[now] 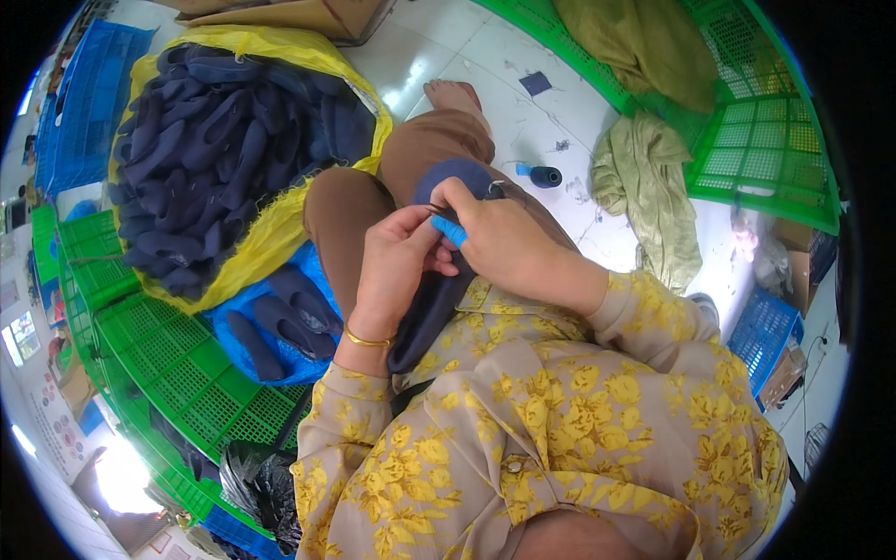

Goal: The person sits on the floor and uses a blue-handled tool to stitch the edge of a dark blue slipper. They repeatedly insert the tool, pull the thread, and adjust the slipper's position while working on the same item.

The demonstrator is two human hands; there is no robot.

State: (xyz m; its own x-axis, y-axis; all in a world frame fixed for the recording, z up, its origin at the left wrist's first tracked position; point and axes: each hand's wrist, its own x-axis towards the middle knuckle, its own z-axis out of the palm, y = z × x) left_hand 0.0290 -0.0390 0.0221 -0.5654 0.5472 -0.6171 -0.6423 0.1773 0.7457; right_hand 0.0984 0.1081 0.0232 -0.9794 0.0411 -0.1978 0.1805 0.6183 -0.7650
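A navy slip-on shoe [452,175] lies lengthwise over my lap, its rounded end beyond my hands and its other end near my waist. My left hand [397,257] is closed at the shoe's edge, thumb and forefinger pinched together. Against it, my right hand [499,233] is closed on the shoe too, with blue tape wrapped round one finger. Something thin and dark shows between the fingertips, too small to name. My fingers hide the middle of the shoe.
At the left stands a yellow sack [373,89] heaped with navy shoes [224,140]. More shoes [297,313] lie on blue plastic beside a green crate [177,364]. A dark thread spool [545,176] and olive cloth [644,191] lie on the floor at the right, near another green crate [761,145].
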